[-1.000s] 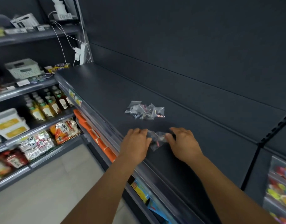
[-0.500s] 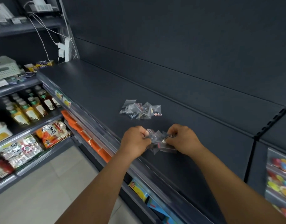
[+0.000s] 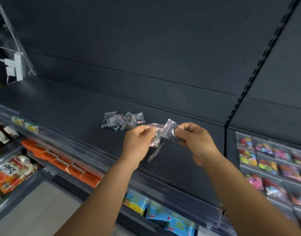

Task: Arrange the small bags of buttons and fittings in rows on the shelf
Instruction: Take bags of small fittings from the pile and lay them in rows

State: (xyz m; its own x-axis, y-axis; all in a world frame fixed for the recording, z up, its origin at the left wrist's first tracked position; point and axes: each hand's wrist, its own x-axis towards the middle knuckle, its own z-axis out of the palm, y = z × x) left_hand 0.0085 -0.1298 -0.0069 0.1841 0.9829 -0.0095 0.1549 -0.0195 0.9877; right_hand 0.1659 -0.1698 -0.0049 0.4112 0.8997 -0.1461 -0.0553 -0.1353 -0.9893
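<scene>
Your left hand (image 3: 138, 143) pinching small clear plastic bags (image 3: 155, 142), contents blurring, your right hand (image 3: 196, 142) gripping another clear bag (image 3: 170, 129), loose pile of bags (image 3: 123, 121) lying on dark grey shelf (image 3: 69, 106)

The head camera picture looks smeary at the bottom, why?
Head view: motion blur streaks the shelf edge and blue packets; the pile of small bags stays fairly sharp; wide-angle lens bends the upright rail; the bags between left hand and right hand are soft.

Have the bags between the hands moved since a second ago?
Yes. The bags then lay on the shelf in front of the loose pile. Now both hands grip them, lifted off the shelf, level with the pile and to its right.
</scene>
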